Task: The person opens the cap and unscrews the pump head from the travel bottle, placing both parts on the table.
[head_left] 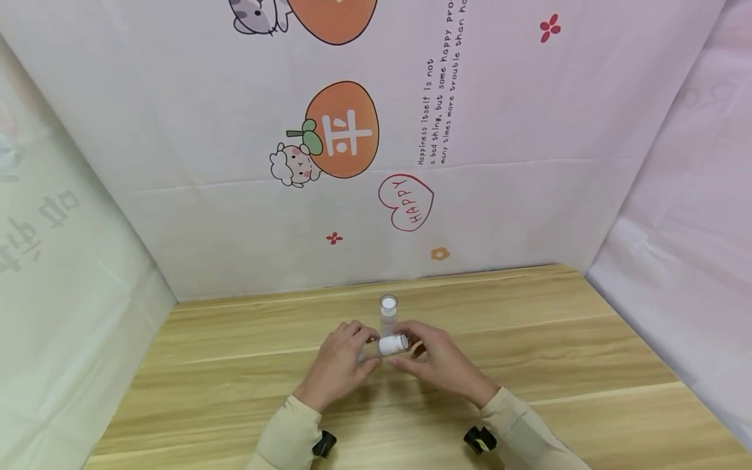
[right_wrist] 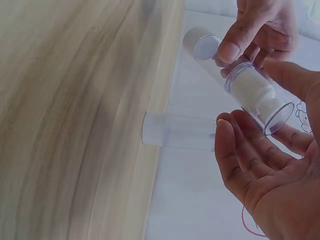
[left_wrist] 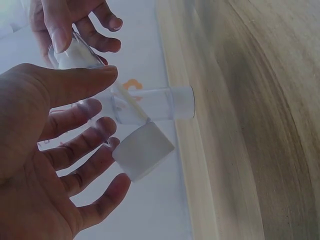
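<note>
Both hands hold one small clear bottle (head_left: 392, 344) tilted on its side, above the wooden table. My left hand (head_left: 343, 359) grips its clear body near the white base (left_wrist: 143, 151), thumb on one side and fingers on the other. At the opposite end, my right hand (head_left: 437, 359) holds the clear cap (right_wrist: 261, 97) between thumb and fingers; a white top shows inside it. A second clear bottle (head_left: 388, 316) with a white base stands upright on the table just behind the hands. In the right wrist view, the fingertips hide part of this standing bottle (right_wrist: 185, 132).
The wooden table (head_left: 235, 372) meets a printed white cloth (head_left: 499, 196) at its back edge. More white cloth hangs at the left (head_left: 70, 261) and right (head_left: 664, 261). Black bands (head_left: 480, 440) sit at both wrists.
</note>
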The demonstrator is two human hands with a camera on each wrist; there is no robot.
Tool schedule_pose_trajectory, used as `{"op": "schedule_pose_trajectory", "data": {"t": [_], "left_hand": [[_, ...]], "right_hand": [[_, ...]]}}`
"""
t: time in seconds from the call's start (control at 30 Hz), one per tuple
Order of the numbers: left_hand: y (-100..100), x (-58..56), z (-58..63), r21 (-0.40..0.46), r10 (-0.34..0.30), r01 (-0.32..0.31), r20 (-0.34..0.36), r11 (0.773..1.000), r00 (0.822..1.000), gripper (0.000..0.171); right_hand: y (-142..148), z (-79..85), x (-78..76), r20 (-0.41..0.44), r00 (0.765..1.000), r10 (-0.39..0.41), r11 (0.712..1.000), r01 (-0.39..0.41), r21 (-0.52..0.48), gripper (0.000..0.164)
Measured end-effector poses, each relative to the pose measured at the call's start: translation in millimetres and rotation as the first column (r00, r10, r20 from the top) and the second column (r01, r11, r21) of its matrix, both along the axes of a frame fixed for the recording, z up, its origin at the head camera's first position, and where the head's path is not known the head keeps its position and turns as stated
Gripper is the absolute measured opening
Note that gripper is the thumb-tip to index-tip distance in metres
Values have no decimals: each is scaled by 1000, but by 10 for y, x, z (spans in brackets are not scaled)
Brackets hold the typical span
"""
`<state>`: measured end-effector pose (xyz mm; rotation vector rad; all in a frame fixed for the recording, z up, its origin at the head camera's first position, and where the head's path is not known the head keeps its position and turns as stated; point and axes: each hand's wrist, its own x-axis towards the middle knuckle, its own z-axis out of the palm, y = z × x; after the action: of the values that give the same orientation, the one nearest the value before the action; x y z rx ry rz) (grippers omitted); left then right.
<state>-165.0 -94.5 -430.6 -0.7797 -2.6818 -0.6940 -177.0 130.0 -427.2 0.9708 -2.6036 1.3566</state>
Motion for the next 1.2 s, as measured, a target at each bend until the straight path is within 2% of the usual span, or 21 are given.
{"op": "schedule_pose_trajectory", "data": {"t": [0.2,0.53,0.93,1.2], "left_hand": [[8,6,1,13,-19,18,16,1000,1000,34],[23,17,-5,59,-47,43,69,997,997,34],[44,41,28,51,-27,25,40,998,999,34],[60,55,67,24,-21,21,-10,1000,1000,33]], "right_hand": [[-3,19,2,13,1000,-8,1000,8,8,36],[26,33,12,32,999,-19,1000,19,9,27],[44,46,1,7,999,-43,998,43,-42,30],[26,69,10,20,998,-65,995,66,-78,29]]}}
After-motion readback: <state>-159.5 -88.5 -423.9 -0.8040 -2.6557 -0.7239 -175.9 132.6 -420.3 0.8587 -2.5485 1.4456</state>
